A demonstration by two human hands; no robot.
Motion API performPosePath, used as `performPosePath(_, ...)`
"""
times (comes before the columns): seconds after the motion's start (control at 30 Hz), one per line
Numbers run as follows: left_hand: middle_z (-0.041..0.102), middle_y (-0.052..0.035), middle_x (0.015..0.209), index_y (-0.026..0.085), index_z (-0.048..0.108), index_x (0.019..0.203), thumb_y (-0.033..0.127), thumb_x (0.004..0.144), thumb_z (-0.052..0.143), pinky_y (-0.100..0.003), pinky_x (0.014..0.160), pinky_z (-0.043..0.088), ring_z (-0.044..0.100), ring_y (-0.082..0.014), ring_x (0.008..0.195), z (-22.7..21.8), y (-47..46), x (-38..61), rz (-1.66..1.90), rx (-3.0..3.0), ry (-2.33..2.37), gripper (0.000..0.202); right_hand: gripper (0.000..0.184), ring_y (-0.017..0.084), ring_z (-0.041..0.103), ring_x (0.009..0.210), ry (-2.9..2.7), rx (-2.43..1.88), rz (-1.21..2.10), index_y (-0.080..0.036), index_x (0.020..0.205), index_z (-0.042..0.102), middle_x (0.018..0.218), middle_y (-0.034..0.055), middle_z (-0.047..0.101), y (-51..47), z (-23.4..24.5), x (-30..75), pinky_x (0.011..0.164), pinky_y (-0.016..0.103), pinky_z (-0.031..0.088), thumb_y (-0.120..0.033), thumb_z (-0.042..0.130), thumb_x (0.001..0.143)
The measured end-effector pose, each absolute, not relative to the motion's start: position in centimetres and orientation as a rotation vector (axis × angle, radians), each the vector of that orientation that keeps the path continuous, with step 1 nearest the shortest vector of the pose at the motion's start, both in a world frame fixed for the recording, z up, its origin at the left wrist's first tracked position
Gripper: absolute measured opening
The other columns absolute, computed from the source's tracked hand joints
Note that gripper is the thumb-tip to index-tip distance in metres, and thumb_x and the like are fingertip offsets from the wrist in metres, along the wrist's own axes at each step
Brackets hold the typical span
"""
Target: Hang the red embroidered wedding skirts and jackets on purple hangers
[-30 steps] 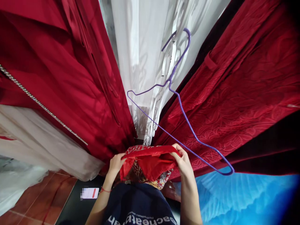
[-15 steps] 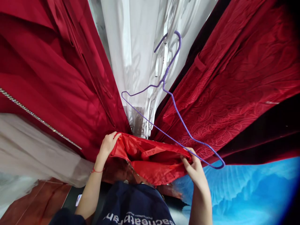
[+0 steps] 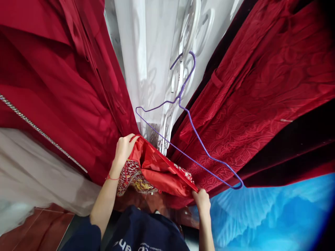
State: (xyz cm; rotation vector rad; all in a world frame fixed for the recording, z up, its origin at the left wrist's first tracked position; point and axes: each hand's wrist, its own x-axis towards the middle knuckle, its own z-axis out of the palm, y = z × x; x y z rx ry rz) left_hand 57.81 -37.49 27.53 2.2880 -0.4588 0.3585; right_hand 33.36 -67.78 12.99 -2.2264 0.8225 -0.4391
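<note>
Between my hands stretches a red garment (image 3: pixel 162 174) with a shiny red lining and a patterned outer side in red, white and yellow. My left hand (image 3: pixel 125 150) is closed on its upper left edge, thumb and fingers pinching the cloth. At its lower right edge my right hand (image 3: pixel 202 200) grips the cloth too, its fingers partly hidden. Above the garment a bare purple wire hanger (image 3: pixel 183 101) hangs by its hook from a white scrolled metal piece; its lower right end lies a little above my right hand.
Dark red garments or drapes (image 3: pixel 60 76) hang at the left, one edged with a glittering strip. Embossed red fabric (image 3: pixel 235 111) hangs on the right. White scrolled metalwork (image 3: pixel 187 42) runs up the middle. Blue shell-patterned material (image 3: pixel 251 212) lies lower right, over a reddish tiled floor (image 3: pixel 34 226).
My left hand has risen slightly with its edge of the garment. My right hand has moved left and down, tilting the cloth and showing its patterned outside.
</note>
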Motion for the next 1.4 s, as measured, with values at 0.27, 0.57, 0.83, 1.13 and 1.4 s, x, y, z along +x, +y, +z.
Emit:
performPosePath(0.27,0.074,-0.0136,0.081,0.016,0.074,0.085,0.056,0.092,0.057,-0.028,0.068,0.039,0.064,-0.0235,0.075,30.3,-35.2,64.0,0.547,2.519,-0.185,0.044,0.04,0.012,0.045,0.055,0.06,-1.918,0.103,-0.016,0.07,0.069,0.06,-0.0018,0.057,-66.6,22.2,34.1,0.055,0.024,0.038,-0.051,0.063,0.087)
performPosePath(0.57,0.047,-0.0009,0.048,0.021,0.044,0.045,0.062,0.079,0.066,-0.029,0.058,0.026,0.044,-0.0147,0.054,30.6,-37.0,71.0,0.289,2.491,-0.414,0.057,0.048,0.02,0.066,0.063,0.376,-1.288,-0.37,-0.024,0.065,0.067,0.062,0.0003,0.069,-64.8,26.1,40.9,0.061,0.029,0.056,-0.07,0.078,0.064)
performPosePath(0.83,0.035,0.0051,0.05,0.019,0.042,0.051,0.06,0.079,0.06,-0.026,0.056,0.024,0.031,-0.0097,0.054,33.5,-38.5,74.8,0.219,2.302,-0.846,0.053,0.047,0.023,0.075,0.073,0.393,-1.081,-0.442,-0.023,0.086,0.076,0.083,0.0039,0.079,-66.5,30.3,41.1,0.069,0.032,0.063,-0.059,0.087,0.058)
performPosePath(1.13,0.047,0.0051,0.057,0.017,0.057,0.066,0.054,0.09,0.056,-0.027,0.057,0.025,0.038,-0.0085,0.056,39.7,-36.3,75.9,0.373,2.357,-1.015,0.043,0.031,0.012,0.054,0.041,0.371,-1.322,-0.491,-0.02,0.054,0.068,0.05,-0.0019,0.064,-67.1,32.1,39.3,0.042,0.024,0.044,-0.045,0.084,0.061)
performPosePath(1.4,0.071,-0.0031,0.081,0.014,0.071,0.106,0.056,0.099,0.047,-0.026,0.07,0.032,0.056,-0.0143,0.075,42.0,-37.6,73.9,0.667,2.769,-0.993,0.049,0.033,0.01,0.045,0.039,0.444,-1.297,-0.532,-0.021,0.047,0.062,0.045,-0.0037,0.058,-67.7,31.6,40.8,0.04,0.024,0.036,-0.044,0.086,0.051)
